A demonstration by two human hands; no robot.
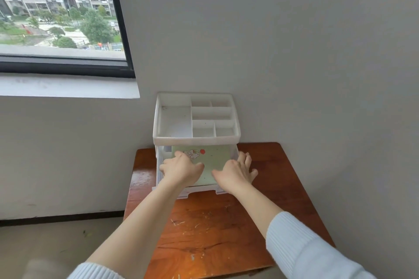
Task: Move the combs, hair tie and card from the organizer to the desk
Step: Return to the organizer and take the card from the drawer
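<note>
A white plastic organizer stands at the back of the wooden desk, against the wall. Its lower drawer is pulled out toward me. A pale green card with a cartoon print and a red dot lies flat in the drawer. My left hand is on the card's left side, with the fingers curled down over its edge and the thumb on top. My right hand lies with spread fingers over the drawer's right wall, its thumb on the card. No comb or hair tie is visible.
The organizer's top tray has several compartments with nothing in them. The desk's scratched wooden top runs from the drawer to its near edge. A window and sill are at upper left, and the floor lies left of the desk.
</note>
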